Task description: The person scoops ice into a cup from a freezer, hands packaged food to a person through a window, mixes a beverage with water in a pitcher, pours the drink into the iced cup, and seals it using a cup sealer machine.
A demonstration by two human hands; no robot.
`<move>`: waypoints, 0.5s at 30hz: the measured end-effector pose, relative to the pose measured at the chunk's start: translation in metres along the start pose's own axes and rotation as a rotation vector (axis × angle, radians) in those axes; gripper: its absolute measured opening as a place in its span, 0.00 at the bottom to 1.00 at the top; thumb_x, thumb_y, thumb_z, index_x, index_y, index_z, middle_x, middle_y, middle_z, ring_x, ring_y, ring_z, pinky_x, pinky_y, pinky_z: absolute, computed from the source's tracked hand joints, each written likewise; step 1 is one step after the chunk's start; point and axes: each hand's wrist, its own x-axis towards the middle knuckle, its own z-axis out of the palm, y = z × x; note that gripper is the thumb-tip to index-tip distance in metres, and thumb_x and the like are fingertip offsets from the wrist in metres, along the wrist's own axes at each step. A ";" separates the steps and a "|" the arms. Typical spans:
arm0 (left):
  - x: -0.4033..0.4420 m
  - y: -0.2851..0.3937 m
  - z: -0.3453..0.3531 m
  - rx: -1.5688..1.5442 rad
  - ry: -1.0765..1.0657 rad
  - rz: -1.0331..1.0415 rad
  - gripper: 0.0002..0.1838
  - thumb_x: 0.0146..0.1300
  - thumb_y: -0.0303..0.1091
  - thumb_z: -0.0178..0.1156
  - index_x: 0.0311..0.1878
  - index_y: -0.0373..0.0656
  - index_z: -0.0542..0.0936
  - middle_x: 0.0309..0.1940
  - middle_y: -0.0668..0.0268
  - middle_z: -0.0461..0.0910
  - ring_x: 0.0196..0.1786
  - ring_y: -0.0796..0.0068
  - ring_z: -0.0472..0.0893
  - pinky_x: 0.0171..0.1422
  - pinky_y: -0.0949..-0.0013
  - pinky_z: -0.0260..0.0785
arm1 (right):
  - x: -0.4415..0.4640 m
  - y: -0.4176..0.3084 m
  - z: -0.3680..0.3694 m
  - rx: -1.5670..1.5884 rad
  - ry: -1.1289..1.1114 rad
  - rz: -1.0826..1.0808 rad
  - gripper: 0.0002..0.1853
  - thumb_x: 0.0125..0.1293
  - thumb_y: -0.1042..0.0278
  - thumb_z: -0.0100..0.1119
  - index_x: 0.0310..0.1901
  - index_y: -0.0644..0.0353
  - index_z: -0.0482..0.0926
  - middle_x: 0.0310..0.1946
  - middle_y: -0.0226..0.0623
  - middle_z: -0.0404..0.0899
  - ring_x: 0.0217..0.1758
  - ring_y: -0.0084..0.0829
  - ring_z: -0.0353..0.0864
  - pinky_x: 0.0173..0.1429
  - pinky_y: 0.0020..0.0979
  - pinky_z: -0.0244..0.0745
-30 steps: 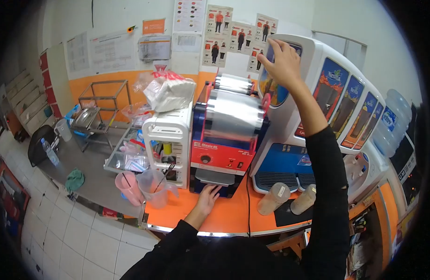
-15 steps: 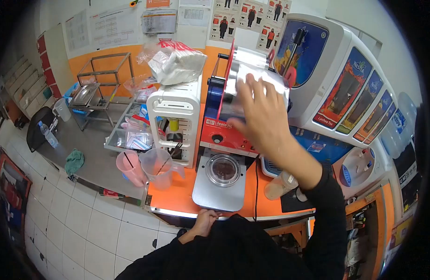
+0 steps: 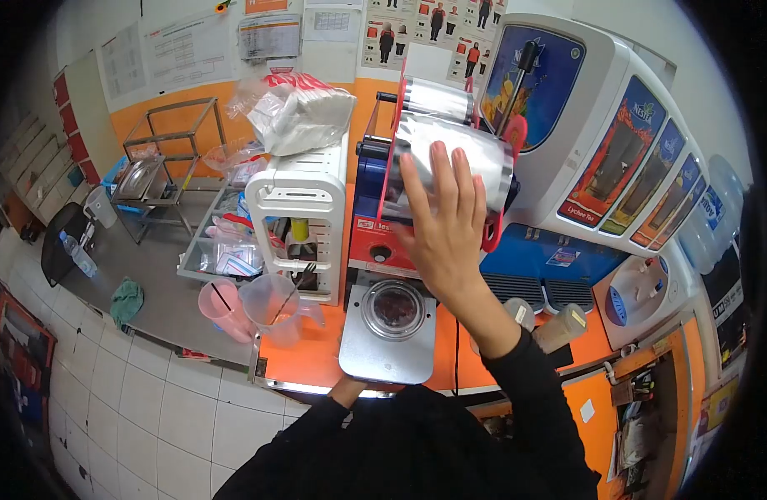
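Note:
My right hand [image 3: 450, 225] lies over the front of the silver film roll [image 3: 454, 154], fingers spread and pointing up. The roll sits on top of the red and blue sealing machine [image 3: 392, 246]. The machine's metal tray [image 3: 387, 358] is pulled out toward me, with a round clear-topped cup [image 3: 393, 310] set in its hole. Beneath the tray's front edge, my left hand [image 3: 348, 388] shows only at the wrist; its fingers are hidden.
Left of the machine stand a white rack [image 3: 296, 196], a clear pitcher [image 3: 271, 308] and a pink pitcher [image 3: 227, 312]. To the right are a drink dispenser [image 3: 558, 167] and two shakers, one the right shaker [image 3: 560, 330]. A black cable runs beside the tray.
The tray has come out of the machine toward me. My right hand has moved from the dispenser's top down to the film roll. My left hand has gone under the tray's front edge.

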 end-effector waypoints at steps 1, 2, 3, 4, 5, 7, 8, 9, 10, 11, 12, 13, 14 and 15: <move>0.001 -0.001 0.001 0.012 -0.004 0.004 0.11 0.61 0.28 0.57 0.46 0.35 0.77 0.41 0.55 0.81 0.44 0.61 0.81 0.52 0.62 0.71 | -0.001 -0.001 -0.017 0.164 -0.033 0.038 0.41 0.47 0.62 0.71 0.66 0.47 0.66 0.67 0.44 0.62 0.70 0.49 0.60 0.67 0.49 0.58; 0.001 -0.002 0.002 0.020 -0.012 0.005 0.11 0.61 0.28 0.57 0.46 0.35 0.77 0.41 0.55 0.81 0.44 0.61 0.81 0.52 0.62 0.71 | -0.006 -0.002 -0.029 0.327 -0.065 0.079 0.40 0.48 0.63 0.71 0.66 0.47 0.66 0.67 0.44 0.62 0.70 0.49 0.61 0.67 0.48 0.58; -0.001 -0.003 0.002 0.023 -0.021 0.006 0.11 0.62 0.28 0.57 0.46 0.35 0.77 0.41 0.54 0.81 0.44 0.61 0.81 0.52 0.62 0.71 | -0.017 -0.005 -0.033 0.330 0.007 0.138 0.40 0.48 0.63 0.71 0.65 0.51 0.67 0.66 0.45 0.62 0.69 0.50 0.61 0.66 0.47 0.59; -0.001 -0.004 0.002 0.028 -0.031 0.006 0.11 0.62 0.28 0.57 0.46 0.35 0.77 0.41 0.54 0.81 0.44 0.61 0.81 0.52 0.62 0.71 | -0.036 -0.001 -0.029 0.377 0.094 0.111 0.38 0.48 0.62 0.72 0.63 0.54 0.68 0.65 0.47 0.63 0.68 0.50 0.61 0.65 0.48 0.60; -0.002 -0.005 0.001 0.031 -0.038 0.008 0.11 0.62 0.28 0.57 0.46 0.34 0.77 0.41 0.54 0.81 0.44 0.61 0.81 0.52 0.62 0.71 | -0.059 0.002 -0.020 0.425 0.183 0.082 0.36 0.48 0.61 0.72 0.60 0.58 0.69 0.63 0.49 0.63 0.67 0.50 0.61 0.64 0.48 0.60; -0.002 -0.005 0.001 0.037 -0.047 0.008 0.11 0.62 0.29 0.57 0.46 0.34 0.77 0.41 0.54 0.81 0.44 0.61 0.81 0.52 0.62 0.71 | -0.113 -0.010 -0.011 0.663 -0.046 0.295 0.34 0.47 0.61 0.73 0.55 0.64 0.69 0.56 0.49 0.66 0.61 0.47 0.65 0.61 0.46 0.63; -0.005 -0.005 0.002 0.038 -0.058 0.004 0.12 0.62 0.29 0.57 0.46 0.34 0.77 0.41 0.54 0.81 0.44 0.61 0.81 0.52 0.62 0.71 | -0.124 -0.019 -0.009 0.576 -0.223 0.373 0.35 0.46 0.60 0.74 0.54 0.64 0.68 0.54 0.48 0.66 0.57 0.46 0.67 0.59 0.44 0.64; -0.006 -0.006 0.003 0.042 -0.063 0.008 0.12 0.62 0.29 0.57 0.47 0.34 0.77 0.41 0.54 0.81 0.44 0.61 0.81 0.52 0.61 0.71 | -0.133 -0.031 -0.006 0.486 -0.399 0.451 0.36 0.45 0.59 0.75 0.53 0.65 0.67 0.52 0.48 0.66 0.53 0.45 0.69 0.58 0.43 0.66; -0.007 -0.005 0.004 0.043 -0.073 0.008 0.12 0.62 0.29 0.57 0.47 0.34 0.77 0.41 0.54 0.81 0.44 0.61 0.81 0.52 0.61 0.71 | -0.143 -0.040 -0.002 0.523 -0.418 0.531 0.37 0.44 0.58 0.75 0.53 0.65 0.66 0.51 0.48 0.66 0.52 0.45 0.69 0.57 0.42 0.66; -0.007 -0.004 0.004 0.043 -0.084 0.008 0.12 0.62 0.30 0.57 0.47 0.34 0.77 0.41 0.54 0.81 0.44 0.61 0.81 0.52 0.61 0.71 | -0.153 -0.048 0.005 0.560 -0.433 0.610 0.38 0.43 0.57 0.76 0.53 0.65 0.66 0.50 0.48 0.66 0.51 0.46 0.69 0.57 0.42 0.67; -0.008 -0.004 0.005 0.040 -0.094 0.007 0.12 0.63 0.30 0.57 0.47 0.34 0.77 0.41 0.53 0.81 0.44 0.61 0.81 0.52 0.61 0.71 | -0.161 -0.053 0.013 0.597 -0.448 0.688 0.39 0.43 0.57 0.76 0.53 0.64 0.65 0.49 0.48 0.66 0.51 0.46 0.69 0.56 0.42 0.67; -0.010 -0.002 0.005 0.035 -0.106 0.002 0.12 0.63 0.30 0.56 0.47 0.34 0.77 0.41 0.53 0.81 0.44 0.61 0.81 0.52 0.61 0.71 | -0.166 -0.054 0.022 0.620 -0.430 0.740 0.39 0.42 0.55 0.77 0.51 0.63 0.65 0.48 0.48 0.66 0.51 0.46 0.69 0.54 0.40 0.68; -0.012 0.000 0.006 0.029 -0.119 -0.002 0.12 0.63 0.30 0.56 0.47 0.34 0.77 0.41 0.53 0.81 0.44 0.61 0.81 0.52 0.61 0.71 | -0.169 -0.054 0.027 0.649 -0.401 0.736 0.38 0.42 0.56 0.77 0.51 0.63 0.65 0.48 0.48 0.65 0.52 0.46 0.69 0.54 0.40 0.69; -0.013 0.001 0.006 0.026 -0.135 -0.008 0.12 0.63 0.31 0.56 0.47 0.34 0.77 0.41 0.53 0.81 0.44 0.61 0.81 0.52 0.61 0.71 | -0.170 -0.054 0.030 0.681 -0.372 0.733 0.38 0.42 0.56 0.77 0.50 0.63 0.65 0.48 0.48 0.65 0.52 0.46 0.69 0.54 0.40 0.69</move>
